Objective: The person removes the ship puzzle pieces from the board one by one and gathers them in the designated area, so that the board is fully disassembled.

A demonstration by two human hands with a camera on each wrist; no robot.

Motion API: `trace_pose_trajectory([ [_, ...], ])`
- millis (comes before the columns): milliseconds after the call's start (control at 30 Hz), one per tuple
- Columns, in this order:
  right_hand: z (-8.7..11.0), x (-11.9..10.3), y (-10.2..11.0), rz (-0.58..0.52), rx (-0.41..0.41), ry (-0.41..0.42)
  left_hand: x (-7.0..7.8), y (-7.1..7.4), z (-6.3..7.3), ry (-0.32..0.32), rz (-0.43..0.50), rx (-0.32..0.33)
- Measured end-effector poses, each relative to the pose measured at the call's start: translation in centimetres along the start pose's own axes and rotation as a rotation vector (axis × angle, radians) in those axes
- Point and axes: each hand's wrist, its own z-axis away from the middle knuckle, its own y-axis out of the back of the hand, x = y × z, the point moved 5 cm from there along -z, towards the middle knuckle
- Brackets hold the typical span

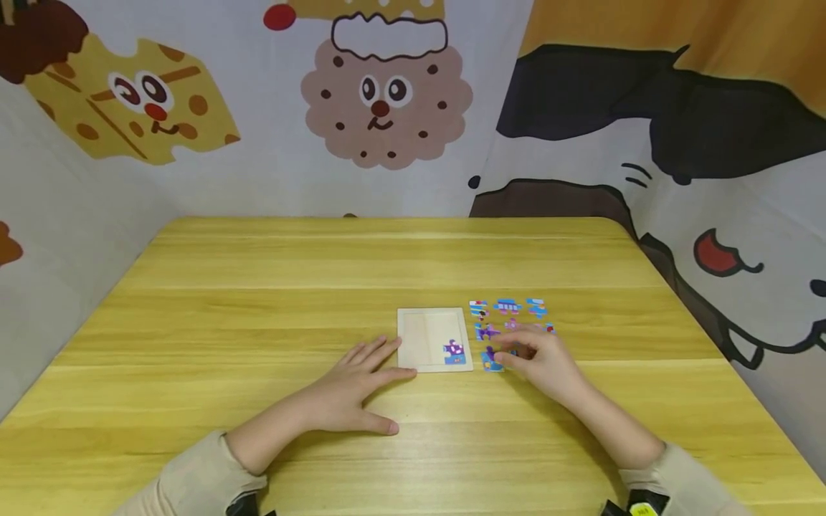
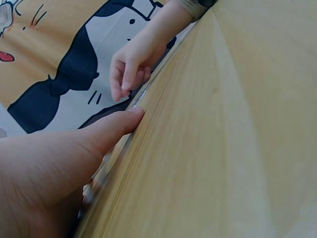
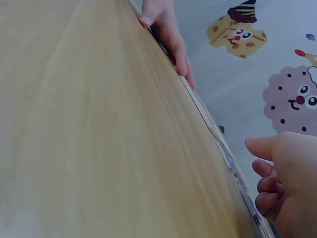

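A square wooden puzzle tray (image 1: 419, 337) lies on the table, with one purple-and-blue puzzle piece (image 1: 454, 352) in its lower right corner. My left hand (image 1: 355, 387) rests spread out, fingertips at the tray's left edge and lower left corner, the thumb on the table. Right of the tray, loose jigsaw pieces (image 1: 508, 306) lie in rows. My right hand (image 1: 545, 362) hovers over the lower ones, thumb and forefinger apart beside a blue-and-purple corner piece (image 1: 490, 362). In the right wrist view its thumb (image 3: 262, 147) points out, with nothing seen between the fingers. This hand partly covers several pieces.
The wooden table (image 1: 258, 308) extends around the tray on all sides. Behind it hangs a curtain (image 1: 258, 186) printed with cartoon cheese, a cookie and an animal face.
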Motion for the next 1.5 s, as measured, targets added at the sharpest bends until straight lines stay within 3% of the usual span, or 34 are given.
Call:
trace_pose_trajectory([
  [567, -1.7, -2.2, -2.2, -0.001, -0.11, 0.057, -0.1, 0.0, 0.0, -0.001, 0.005, 0.007],
  [1200, -3.6, -3.1, -4.0, 0.107, -0.279, -0.023, -0.1, -0.1, -0.1, -0.003, -0.001, 0.001],
  [1500, -3.5, -3.1, -4.2, 0.147, -0.294, -0.021, 0.0, 0.0, -0.1, 0.001, 0.003, -0.001],
])
